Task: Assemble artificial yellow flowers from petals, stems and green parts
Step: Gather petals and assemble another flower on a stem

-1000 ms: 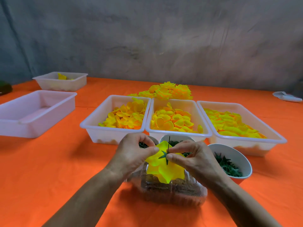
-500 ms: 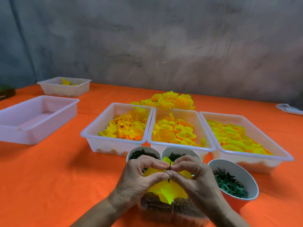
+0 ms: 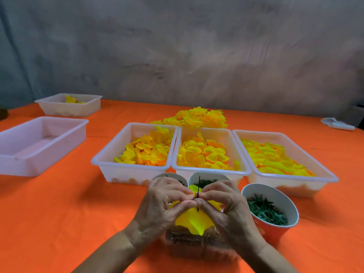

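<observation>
Pinching a yellow petal piece (image 3: 194, 220) and a thin dark stem (image 3: 198, 187) at lower centre of the frame, the left hand (image 3: 167, 205) and right hand (image 3: 226, 207) meet fingertip to fingertip, fingers curled tight. Below them lies a clear plastic container (image 3: 189, 245). To the right stands a cup of green parts (image 3: 269, 211). Behind, 3 white trays of petals (image 3: 208, 154) sit side by side on the orange table (image 3: 69, 213), with finished flowers (image 3: 197, 118) beyond.
</observation>
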The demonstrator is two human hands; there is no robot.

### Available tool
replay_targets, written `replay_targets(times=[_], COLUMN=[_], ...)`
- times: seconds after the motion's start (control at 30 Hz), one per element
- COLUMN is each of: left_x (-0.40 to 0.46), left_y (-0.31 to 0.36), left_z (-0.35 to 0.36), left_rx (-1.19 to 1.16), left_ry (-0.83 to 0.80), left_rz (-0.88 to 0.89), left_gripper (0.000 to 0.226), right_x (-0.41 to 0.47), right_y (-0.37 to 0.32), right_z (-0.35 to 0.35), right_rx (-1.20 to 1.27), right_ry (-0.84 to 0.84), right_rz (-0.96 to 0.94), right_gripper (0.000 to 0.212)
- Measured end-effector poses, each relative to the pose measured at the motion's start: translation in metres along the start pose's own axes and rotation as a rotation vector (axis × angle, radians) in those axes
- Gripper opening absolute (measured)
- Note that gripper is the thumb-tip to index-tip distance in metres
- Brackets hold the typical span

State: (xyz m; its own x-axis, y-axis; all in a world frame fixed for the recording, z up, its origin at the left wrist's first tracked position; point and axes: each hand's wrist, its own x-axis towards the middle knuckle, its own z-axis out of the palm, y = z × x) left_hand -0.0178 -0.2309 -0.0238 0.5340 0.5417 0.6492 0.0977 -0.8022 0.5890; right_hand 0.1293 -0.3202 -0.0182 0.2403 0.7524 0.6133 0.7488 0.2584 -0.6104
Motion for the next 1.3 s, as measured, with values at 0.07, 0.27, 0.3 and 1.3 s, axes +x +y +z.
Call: replay_targets(times=[0.07, 0.27, 0.3, 1.3], left_x=[0.001, 0.015, 0.017, 0.026], left_y=[0.007, 0.028, 0.029, 0.031], left_z=[-0.005, -0.004, -0.001, -0.002], left_rx=[-0.018, -0.210, -0.205, -0.123], left_ry=[-0.009, 0.085, 0.087, 0.002], left_rz=[-0.045, -0.228, -0.255, -0.328], left_gripper=[0.012, 0.011, 0.015, 0.020], right_x=[-0.002, -0.006, -0.007, -0.009], right_y=[-0.007, -0.018, -0.018, -0.027], right_z=[-0.001, 0.011, 0.013, 0.041], right_rx=[-0.021, -0.090, -0.100, -0.246], right_ry=[0.034, 0.110, 0.137, 0.522], right_rz=[0.036, 0.131, 0.132, 0.165], right_gripper=[0.007, 0.011, 0.011, 0.022])
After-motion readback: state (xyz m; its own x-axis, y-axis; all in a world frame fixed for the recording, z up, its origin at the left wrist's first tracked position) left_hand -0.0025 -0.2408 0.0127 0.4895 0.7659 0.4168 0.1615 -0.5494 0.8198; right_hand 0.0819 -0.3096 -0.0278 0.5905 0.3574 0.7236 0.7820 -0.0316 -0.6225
